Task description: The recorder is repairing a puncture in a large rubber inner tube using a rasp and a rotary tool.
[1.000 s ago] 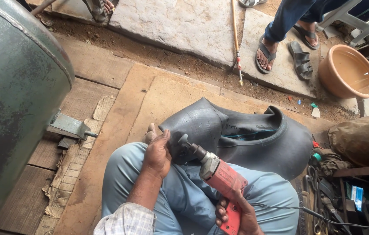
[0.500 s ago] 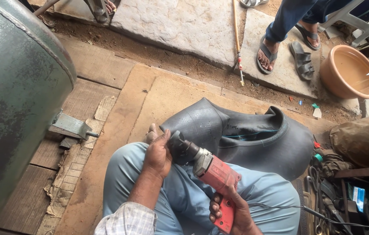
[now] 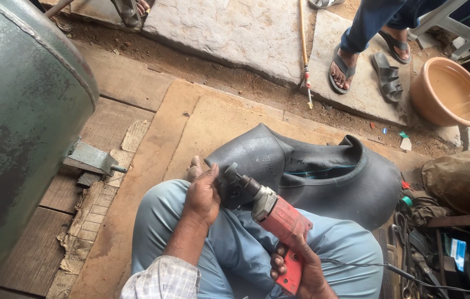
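Observation:
A black rubber inner tube (image 3: pixel 312 171) lies folded across my knees on the wooden floor. My left hand (image 3: pixel 203 195) presses down on the tube's near left edge, fingers closed on the rubber. My right hand (image 3: pixel 301 271) grips the handle of a red electric grinder (image 3: pixel 276 218). The grinder's dark head (image 3: pixel 234 180) points up and left, touching the tube right beside my left fingers. A black cord (image 3: pixel 412 274) runs from the grinder off to the right.
A large green metal tank (image 3: pixel 19 122) fills the left side. Another person's sandalled feet (image 3: pixel 351 63) stand on stone slabs at the top, near a tan plastic basin (image 3: pixel 450 91). Tools and clutter (image 3: pixel 429 249) sit at the right, beside a brown sack (image 3: pixel 465 180).
The grinder's head has shifted slightly left along the tube toward my left hand. My left hand stays pressed on the tube.

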